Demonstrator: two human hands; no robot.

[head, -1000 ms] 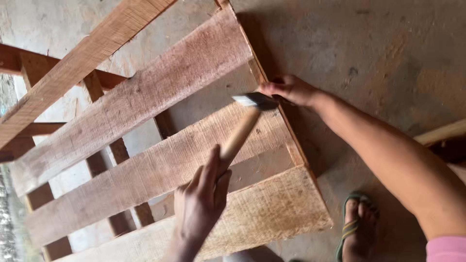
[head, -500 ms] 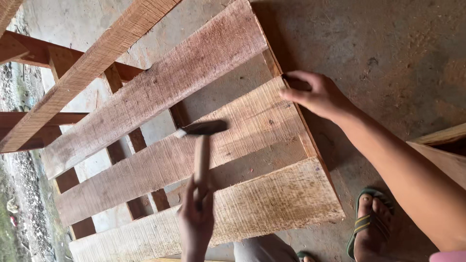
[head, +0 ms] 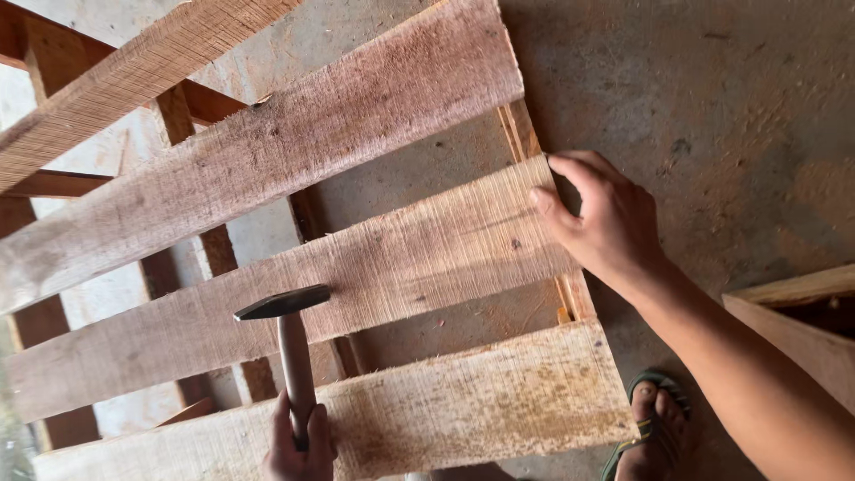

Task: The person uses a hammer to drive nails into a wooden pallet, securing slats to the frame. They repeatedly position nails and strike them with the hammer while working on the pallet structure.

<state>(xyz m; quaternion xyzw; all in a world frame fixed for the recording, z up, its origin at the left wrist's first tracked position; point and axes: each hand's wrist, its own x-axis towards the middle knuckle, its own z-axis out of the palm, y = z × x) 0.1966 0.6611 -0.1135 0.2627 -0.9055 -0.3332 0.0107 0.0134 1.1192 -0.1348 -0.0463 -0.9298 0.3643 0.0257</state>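
Note:
My left hand (head: 298,445) grips the wooden handle of a hammer (head: 287,331) at the bottom of the view; its dark metal head hangs over the left part of the middle plank (head: 356,276). My right hand (head: 601,218) rests on the right end of that same plank, fingers curled over its edge. The plank lies across a rough wooden frame with a wider plank (head: 267,151) above it and another plank (head: 463,410) below it.
The frame lies on a grey concrete floor (head: 712,89). Dark cross rails (head: 178,267) run beneath the planks. A wooden box edge (head: 802,312) shows at the right. My foot in a green sandal (head: 655,428) stands beside the lowest plank.
The hammer has swung away from the right end of the planks and moved left. My right hand has stayed at the end of the middle plank. The camera has come closer.

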